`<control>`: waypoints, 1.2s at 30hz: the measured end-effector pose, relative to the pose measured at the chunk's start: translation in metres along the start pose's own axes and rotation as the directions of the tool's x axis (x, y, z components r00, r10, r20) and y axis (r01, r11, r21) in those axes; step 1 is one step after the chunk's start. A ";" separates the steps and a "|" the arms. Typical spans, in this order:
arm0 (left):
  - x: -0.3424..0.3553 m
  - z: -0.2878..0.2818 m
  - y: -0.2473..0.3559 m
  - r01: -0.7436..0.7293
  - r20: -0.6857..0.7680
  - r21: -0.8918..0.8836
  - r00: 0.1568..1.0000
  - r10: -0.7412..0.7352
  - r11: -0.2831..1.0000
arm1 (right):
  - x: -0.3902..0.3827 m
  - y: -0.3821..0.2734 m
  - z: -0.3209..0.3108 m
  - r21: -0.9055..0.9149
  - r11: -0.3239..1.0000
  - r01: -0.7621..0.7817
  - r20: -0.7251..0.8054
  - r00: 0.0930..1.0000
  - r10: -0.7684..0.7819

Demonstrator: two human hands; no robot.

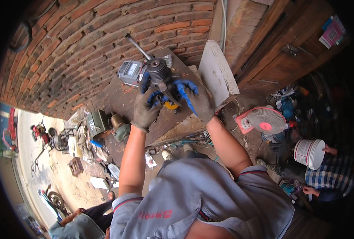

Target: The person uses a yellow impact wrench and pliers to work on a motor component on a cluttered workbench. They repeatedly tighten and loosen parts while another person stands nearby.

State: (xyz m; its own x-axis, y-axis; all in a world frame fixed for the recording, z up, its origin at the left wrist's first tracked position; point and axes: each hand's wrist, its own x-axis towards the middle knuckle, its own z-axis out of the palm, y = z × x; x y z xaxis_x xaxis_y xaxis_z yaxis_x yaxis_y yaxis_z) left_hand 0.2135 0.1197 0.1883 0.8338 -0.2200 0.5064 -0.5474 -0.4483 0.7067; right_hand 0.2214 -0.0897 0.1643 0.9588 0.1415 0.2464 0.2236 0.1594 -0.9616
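Observation:
Between my gloved hands, above a brown worktable (117,93), is a dark metal machine part with a round grooved pulley (159,70) on top. My left hand (146,110), in a grey and blue work glove, is closed around its left side. On the other side my right hand (199,102), gloved alike, has its fingers curled against the part; some fingertips are hidden behind it. Under the part a round yellow piece (171,105) shows on the table. Behind the pulley, a metal bar (138,46) points toward the brick wall. A grey meter with a dial (130,71) sits left of it.
A whitish board (216,73) stands at the table's right edge. A green motor housing (122,131) is at the left. On the right are a pink fan (264,120) and a person holding a white bucket (309,153). Another person (81,225) is at lower left.

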 end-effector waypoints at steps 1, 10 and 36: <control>-0.001 -0.001 0.000 0.018 0.016 0.006 1.000 -0.018 1.000 | -0.002 -0.005 0.005 0.118 0.993 0.003 -0.007 1.000 -0.002; -0.004 -0.010 -0.002 -0.104 0.093 0.133 0.991 0.092 0.986 | -0.018 0.039 -0.008 0.047 0.992 -0.115 0.098 0.989 0.110; -0.006 0.000 -0.040 -0.063 0.131 0.025 0.990 0.060 0.998 | -0.002 0.029 -0.001 -0.432 0.900 -0.062 0.084 0.990 0.109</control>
State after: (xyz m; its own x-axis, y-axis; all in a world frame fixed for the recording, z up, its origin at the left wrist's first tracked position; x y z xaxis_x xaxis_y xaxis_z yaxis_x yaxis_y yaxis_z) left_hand 0.2304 0.1387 0.1569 0.8018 -0.3579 0.4786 -0.5973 -0.4546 0.6607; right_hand 0.2264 -0.0860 0.1364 0.9592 0.2400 0.1495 0.2173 -0.2876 -0.9327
